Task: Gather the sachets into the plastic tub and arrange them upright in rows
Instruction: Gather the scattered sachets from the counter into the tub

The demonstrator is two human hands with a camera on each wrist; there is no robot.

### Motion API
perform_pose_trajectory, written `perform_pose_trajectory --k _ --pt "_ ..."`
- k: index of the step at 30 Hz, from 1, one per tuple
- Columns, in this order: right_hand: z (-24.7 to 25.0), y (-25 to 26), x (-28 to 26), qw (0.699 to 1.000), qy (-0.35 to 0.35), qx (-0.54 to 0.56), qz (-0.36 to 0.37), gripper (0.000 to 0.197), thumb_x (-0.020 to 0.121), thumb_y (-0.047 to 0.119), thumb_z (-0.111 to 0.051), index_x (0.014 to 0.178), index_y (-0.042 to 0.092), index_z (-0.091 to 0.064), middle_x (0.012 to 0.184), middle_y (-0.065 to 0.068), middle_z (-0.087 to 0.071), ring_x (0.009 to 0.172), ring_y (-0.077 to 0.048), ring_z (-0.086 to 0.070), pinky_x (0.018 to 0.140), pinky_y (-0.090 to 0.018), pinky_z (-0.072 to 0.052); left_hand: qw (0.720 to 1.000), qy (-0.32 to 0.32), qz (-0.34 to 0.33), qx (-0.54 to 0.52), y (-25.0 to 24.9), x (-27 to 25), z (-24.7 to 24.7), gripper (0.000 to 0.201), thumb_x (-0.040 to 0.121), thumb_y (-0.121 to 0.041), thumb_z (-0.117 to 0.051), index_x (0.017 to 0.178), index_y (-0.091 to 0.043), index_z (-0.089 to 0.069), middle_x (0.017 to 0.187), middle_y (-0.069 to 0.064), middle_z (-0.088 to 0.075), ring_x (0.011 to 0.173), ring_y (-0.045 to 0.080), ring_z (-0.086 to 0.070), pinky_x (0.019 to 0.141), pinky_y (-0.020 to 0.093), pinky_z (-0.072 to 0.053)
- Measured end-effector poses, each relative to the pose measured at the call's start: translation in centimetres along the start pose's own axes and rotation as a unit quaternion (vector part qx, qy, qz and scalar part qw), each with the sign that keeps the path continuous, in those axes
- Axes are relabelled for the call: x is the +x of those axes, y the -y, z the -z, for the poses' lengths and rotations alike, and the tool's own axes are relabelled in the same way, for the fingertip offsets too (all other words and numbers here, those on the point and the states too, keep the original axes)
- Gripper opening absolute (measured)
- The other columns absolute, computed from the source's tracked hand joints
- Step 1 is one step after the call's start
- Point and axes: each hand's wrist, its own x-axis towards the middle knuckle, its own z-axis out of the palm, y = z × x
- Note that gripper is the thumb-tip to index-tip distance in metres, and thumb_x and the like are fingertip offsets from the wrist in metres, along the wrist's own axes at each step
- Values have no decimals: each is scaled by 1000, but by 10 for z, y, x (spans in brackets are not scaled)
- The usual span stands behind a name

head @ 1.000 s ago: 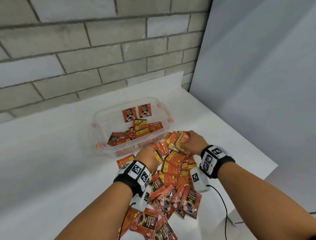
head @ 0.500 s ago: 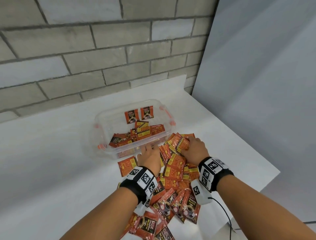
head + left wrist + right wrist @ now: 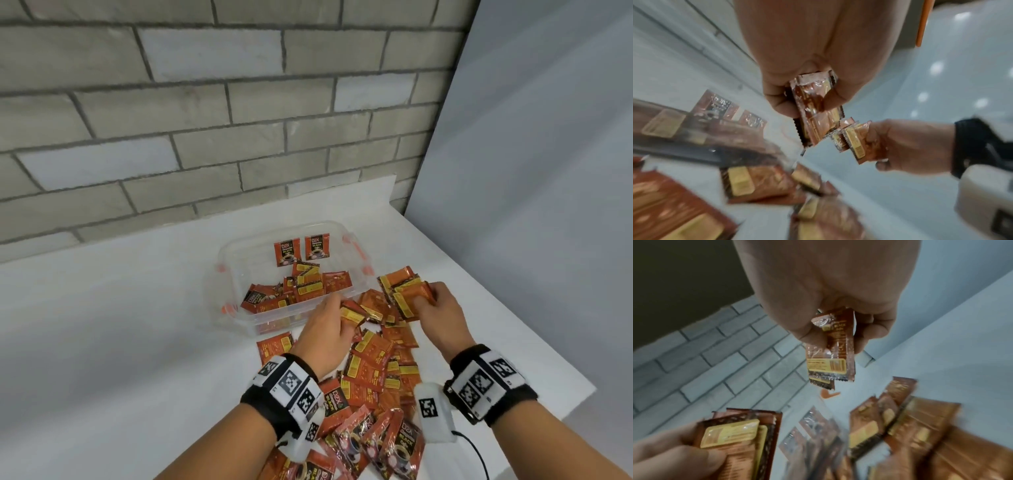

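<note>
A clear plastic tub [image 3: 239, 298] with orange clips stands on the white table. Two sachets stand upright against its far wall; several more lie loose on its floor. A heap of orange-red sachets [image 3: 373, 370] spreads from the tub's near wall toward me. My left hand [image 3: 329, 329] grips a few sachets [image 3: 818, 110] lifted off the heap, just right of the tub's near right corner. My right hand [image 3: 435, 308] pinches a small stack of sachets [image 3: 832, 353] held above the heap, right of the tub.
A grey brick wall [image 3: 205, 120] runs behind the table and a plain panel [image 3: 531, 171] closes the right side. The table's right edge [image 3: 548, 346] lies close to my right wrist. A cable [image 3: 476, 452] trails from the right wrist unit.
Both hands have risen off the heap, each with a bunch of sachets in its grip, and moved slightly toward the tub. The head view has tilted up a little.
</note>
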Motion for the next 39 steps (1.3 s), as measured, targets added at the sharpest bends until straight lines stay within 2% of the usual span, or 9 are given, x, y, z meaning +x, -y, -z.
perform_pose_trajectory --k 5,8,11,16,20,25,30,34,39 --pt "-13 44 6 998 19 52 36 13 91 16 -52 104 17 -52 95 -1 -64 84 -18 -63 74 -35 -51 985 -132 47 -105 -1 12 63 18 96 -15 -49 112 -22 -45 105 -7 -59 92 12 -59 79 26 -50" --pt "-38 70 13 995 68 7 77 18 89 16 -56 107 15 -54 97 1 -64 85 -17 -62 71 -28 -47 966 -181 136 -123 23 31 95 28 95 -14 -51 123 -16 -45 113 0 -60 100 20 -60 87 36 -52" --pt "-68 87 21 983 136 -73 103 20 90 15 -56 110 15 -56 95 2 -60 77 -11 -58 58 -15 -40 964 -135 200 -110 46 39 99 39 92 -10 -55 129 -13 -41 116 9 -63 96 25 -65 84 41 -56" --pt "-114 87 38 938 211 -258 98 6 87 16 -56 91 18 -60 96 -2 -62 79 -17 -55 54 -19 -35 969 -22 245 24 48 48 90 35 90 -6 -53 124 -7 -47 118 14 -60 104 30 -60 81 33 -48" --pt "-125 87 43 905 230 -350 80 23 88 15 -55 109 9 -61 109 -9 -64 84 -21 -58 67 -26 -44 969 33 220 107 46 55 83 31 93 -6 -49 124 -4 -52 126 15 -58 111 29 -57 84 30 -44" --pt "-114 80 35 933 208 -275 101 60 89 23 -62 144 17 -38 137 -10 -51 120 -25 -53 95 -30 -44 967 81 216 104 44 53 84 57 95 -21 -55 146 -7 -32 148 12 -40 131 28 -43 103 32 -37" --pt "-90 74 2 945 85 -238 209 20 88 27 -57 103 15 -60 99 -6 -61 86 -24 -59 76 -32 -45 980 10 126 151 25 23 98 37 93 -27 -55 128 -17 -50 126 9 -56 111 24 -53 89 33 -45" --pt "-80 54 -22 921 154 -304 189 14 93 23 -49 84 14 -55 69 1 -55 61 -18 -53 48 -22 -34 983 79 95 134 20 -14 85 6 92 -24 -58 94 -18 -59 101 -1 -62 78 10 -54 64 20 -40" --pt "-98 25 -10 896 207 -379 101 30 90 34 -56 115 16 -57 96 -8 -63 87 -24 -62 70 -31 -53 957 152 88 231 43 -24 39 28 89 -20 -62 117 -17 -64 115 4 -62 96 19 -60 80 29 -50"
